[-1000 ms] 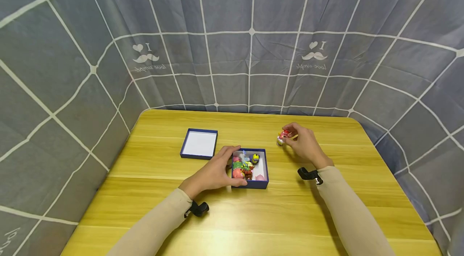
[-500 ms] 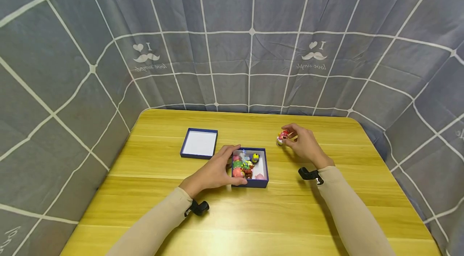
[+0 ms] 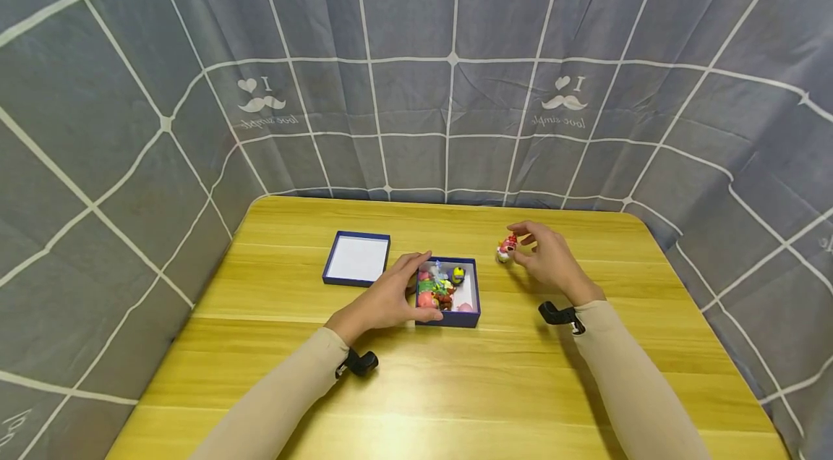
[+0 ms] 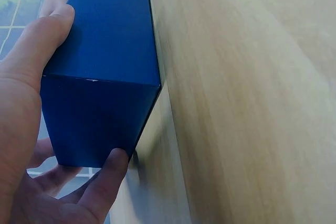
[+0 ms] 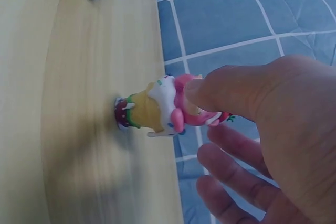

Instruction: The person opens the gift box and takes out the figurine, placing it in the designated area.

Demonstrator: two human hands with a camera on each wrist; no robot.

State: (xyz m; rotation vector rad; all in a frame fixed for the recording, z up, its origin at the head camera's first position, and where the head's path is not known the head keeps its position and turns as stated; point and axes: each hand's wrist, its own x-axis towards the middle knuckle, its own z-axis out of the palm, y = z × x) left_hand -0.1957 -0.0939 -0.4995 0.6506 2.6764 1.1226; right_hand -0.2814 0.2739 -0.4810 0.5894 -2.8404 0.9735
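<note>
My left hand grips the left side of an open dark blue box. Its thumb lies along the front wall and its fingers reach the far left corner. Several small coloured toy figures crowd the box's left half, with a yellow-and-dark one at the back. Right of the box, my right hand pinches a toy figurine by its pink upper part. In the right wrist view the figurine stands on the table, with a yellow cone-like body and dark red base; the fingertips behind it are partly hidden.
A shallow blue box lid, white inside, lies left of and behind the box. The wooden table ends at a grey gridded curtain that hangs behind and along both sides.
The box has shifted slightly away from the body, with the left hand still on it. The right hand and the figurine stay almost in place.
</note>
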